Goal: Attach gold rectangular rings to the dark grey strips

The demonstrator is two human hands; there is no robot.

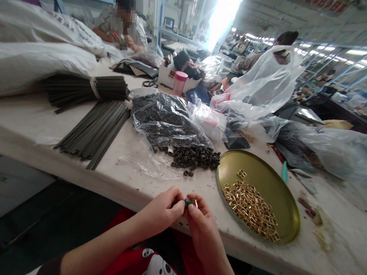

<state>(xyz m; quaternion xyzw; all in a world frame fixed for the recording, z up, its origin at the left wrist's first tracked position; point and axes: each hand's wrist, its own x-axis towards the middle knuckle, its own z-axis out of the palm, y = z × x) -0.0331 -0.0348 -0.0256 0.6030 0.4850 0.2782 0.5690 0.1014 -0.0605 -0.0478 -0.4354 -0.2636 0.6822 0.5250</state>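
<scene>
Close together at the table's front edge, my left hand (pixel 165 209) and my right hand (pixel 202 219) pinch a small dark strip piece (pixel 189 202) between them. A small gold buckle (pixel 195 203) shows at its right end, at my right fingertips. Both hands are closed, and the fingers partly hide the piece. To the right, a round gold-coloured tray (pixel 272 180) holds a heap of small gold buckles (pixel 251 209). Beyond my hands lies a pile of small dark loops (pixel 196 157), spilling from a clear plastic bag (pixel 169 119).
Dark strips (pixel 95 131) lie loose at the left, beside a tied bundle (pixel 87 89). Farther back are a pink-lidded jar (pixel 179 83), scissors (pixel 150 83) and a white plastic bag (pixel 263 84). A person (pixel 123 19) sits across at the back left; another is at the back right.
</scene>
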